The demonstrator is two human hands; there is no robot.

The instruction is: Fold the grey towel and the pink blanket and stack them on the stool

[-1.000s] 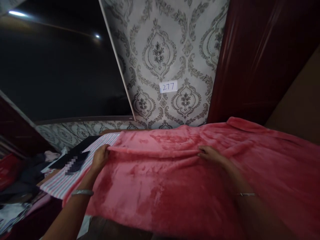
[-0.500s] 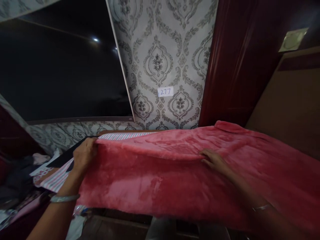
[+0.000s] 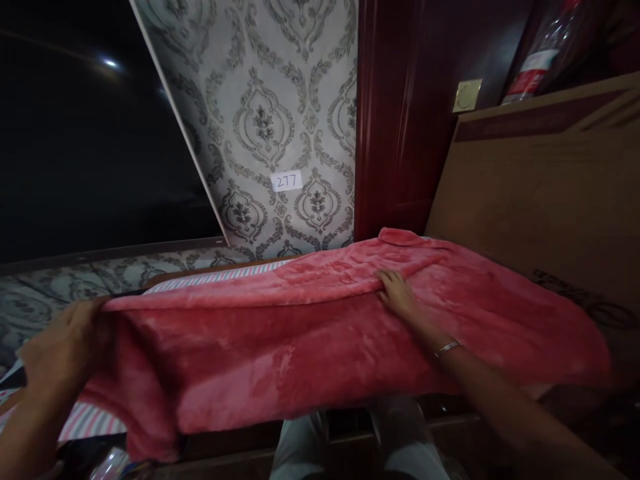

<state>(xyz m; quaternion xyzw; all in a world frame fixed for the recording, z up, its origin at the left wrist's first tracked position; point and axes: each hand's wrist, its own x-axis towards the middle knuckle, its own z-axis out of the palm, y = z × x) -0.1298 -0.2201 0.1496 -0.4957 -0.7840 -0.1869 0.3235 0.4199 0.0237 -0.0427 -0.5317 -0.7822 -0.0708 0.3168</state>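
Left hand (image 3: pixel 64 343) has moved outward, grip closed on left edge of pink blanket (image 3: pixel 280 347); right hand's (image 3: pixel 397 293) grip unclear.

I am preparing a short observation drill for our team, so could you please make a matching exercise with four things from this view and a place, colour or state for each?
Things:
1. Left hand
2. Number card
3. Striped cloth
4. Cardboard box

Descriptions:
A. Stuck on the patterned wallpaper
B. Brown, at the right of the view
C. Gripping the left end of the pink-red fabric
D. Partly covered by the pink-red fabric

Pairs: 1-C, 2-A, 3-D, 4-B
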